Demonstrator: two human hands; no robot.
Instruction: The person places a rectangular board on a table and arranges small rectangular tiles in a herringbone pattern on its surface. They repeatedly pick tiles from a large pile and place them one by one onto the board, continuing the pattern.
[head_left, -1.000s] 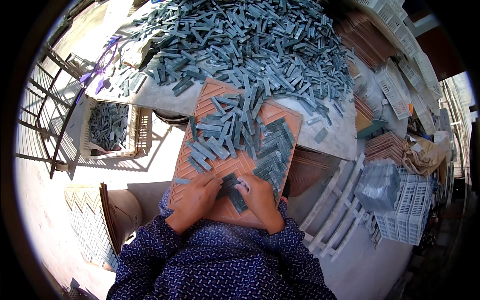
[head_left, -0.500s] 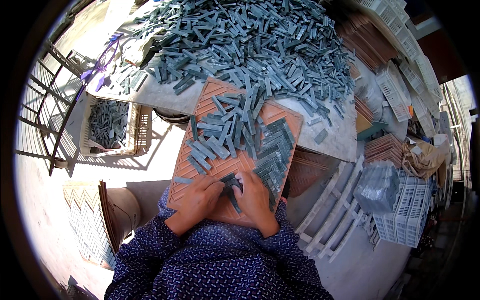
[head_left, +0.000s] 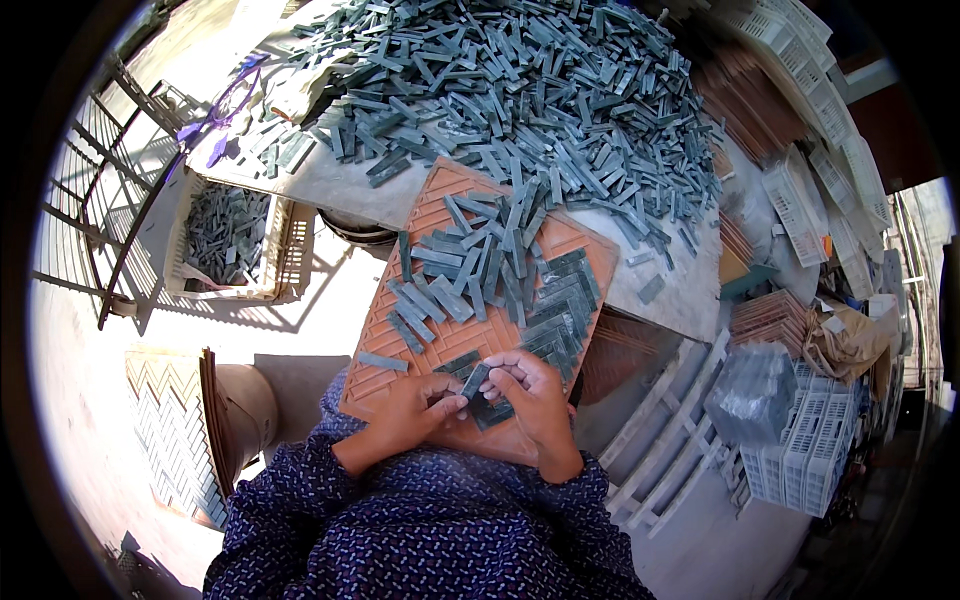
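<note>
An orange-brown grooved board (head_left: 375,385) lies in front of me, tilted across my lap and the table edge. Dark green stone strips (head_left: 565,310) fill its right side in a herringbone pattern. Loose strips (head_left: 455,265) are heaped on its upper middle. Above the lower part of the board, one stone strip (head_left: 474,383) is held between my hands. My right hand (head_left: 530,400) pinches its upper end with thumb and fingertips. At its lower end, my left hand (head_left: 408,412) is closed, thumb and forefinger pinched on it.
A large pile of strips (head_left: 520,100) covers the table (head_left: 675,285) beyond the board. At left stand a cream crate (head_left: 275,265) of strips and a herringbone-patterned panel (head_left: 175,425). Pale slatted racks (head_left: 665,430), white crates (head_left: 800,450) and stacked brown boards (head_left: 755,100) are at right.
My hands have come up from the board's surface, with a strip now raised between them. My right hand has shifted slightly right. The whole scene sits slightly to the right in view.
</note>
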